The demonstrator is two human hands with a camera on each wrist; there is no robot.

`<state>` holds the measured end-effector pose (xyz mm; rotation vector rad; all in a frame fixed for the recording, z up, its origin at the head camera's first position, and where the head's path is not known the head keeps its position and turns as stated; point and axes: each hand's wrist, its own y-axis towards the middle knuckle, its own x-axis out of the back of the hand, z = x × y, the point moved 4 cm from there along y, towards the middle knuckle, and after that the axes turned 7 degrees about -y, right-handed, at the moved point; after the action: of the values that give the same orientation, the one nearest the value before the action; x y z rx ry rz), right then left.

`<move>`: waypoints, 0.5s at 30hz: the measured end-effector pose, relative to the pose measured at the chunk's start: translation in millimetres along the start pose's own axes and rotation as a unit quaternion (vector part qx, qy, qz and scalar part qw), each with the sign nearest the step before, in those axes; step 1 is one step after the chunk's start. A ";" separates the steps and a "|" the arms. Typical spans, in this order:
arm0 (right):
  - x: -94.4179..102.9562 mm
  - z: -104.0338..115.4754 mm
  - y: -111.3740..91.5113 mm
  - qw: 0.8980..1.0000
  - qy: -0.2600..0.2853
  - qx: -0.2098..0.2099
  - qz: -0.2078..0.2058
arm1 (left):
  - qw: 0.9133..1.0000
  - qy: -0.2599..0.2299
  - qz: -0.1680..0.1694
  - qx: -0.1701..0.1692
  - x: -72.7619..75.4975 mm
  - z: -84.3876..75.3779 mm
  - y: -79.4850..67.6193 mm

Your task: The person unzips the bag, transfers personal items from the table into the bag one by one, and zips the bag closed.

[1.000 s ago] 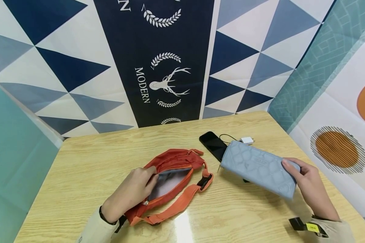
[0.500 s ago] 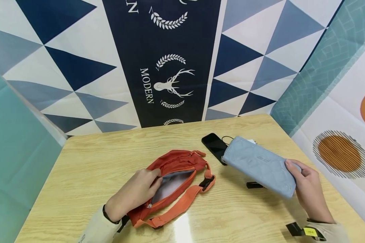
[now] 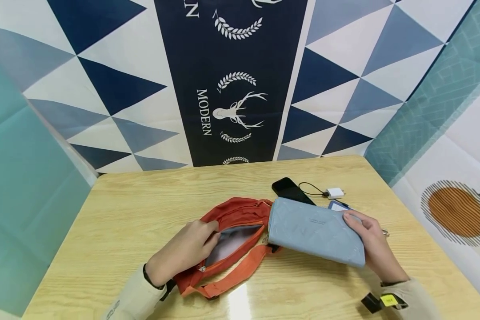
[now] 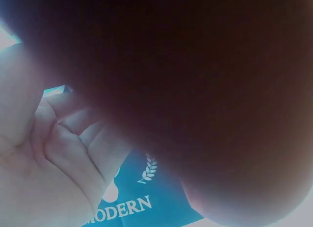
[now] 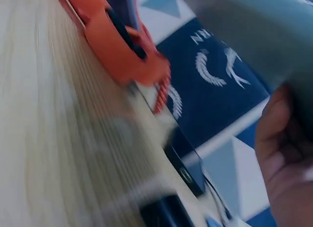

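Note:
A red-orange waist bag [image 3: 240, 209] lies on the table with its zipper undone and pale lining showing. My left hand [image 3: 190, 246] grips the upper edge of its opening with curled fingers. In my right hand [image 3: 370, 240], thumb on top, is a light blue quilted wallet [image 3: 316, 229], pinched by its right end. It is raised over the table, and its left end overlaps the right end of the bag. The left wrist view shows mostly a dark blur beside the left hand [image 4: 63, 158]. From the right wrist, the wallet [image 5: 254, 31] appears above the bag's orange strap [image 5: 120, 53].
Behind the wallet lie a black phone [image 3: 290, 190] and a white charger plug [image 3: 335, 193] with a thin black cable. A blue-edged item [image 3: 336, 206] shows partly past the wallet. A dark cylindrical object [image 5: 166, 212] lies on the table in the right wrist view.
My right hand has brought the wallet leftward, up to the bag. The left hand keeps its grip on the bag's edge. The head view has shifted slightly left.

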<state>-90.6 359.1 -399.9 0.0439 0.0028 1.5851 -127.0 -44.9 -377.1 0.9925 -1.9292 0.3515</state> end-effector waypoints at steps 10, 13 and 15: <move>-46.4 -8.0 41.7 0.984 0.006 -0.007 0.179 | 1.000 -0.014 0.003 -0.010 -6.9 -1.3 1.1; -55.8 -9.8 48.8 0.970 0.034 0.026 0.238 | 1.000 -0.015 0.001 -0.010 -7.2 -2.8 2.1; -59.4 -7.7 54.8 0.954 0.028 0.088 0.285 | 1.000 -0.014 0.000 -0.013 -5.4 -3.6 3.6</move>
<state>-144.8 299.2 -407.6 0.1494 0.1918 2.1616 -126.1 -37.9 -379.1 0.9853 -1.9534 0.3144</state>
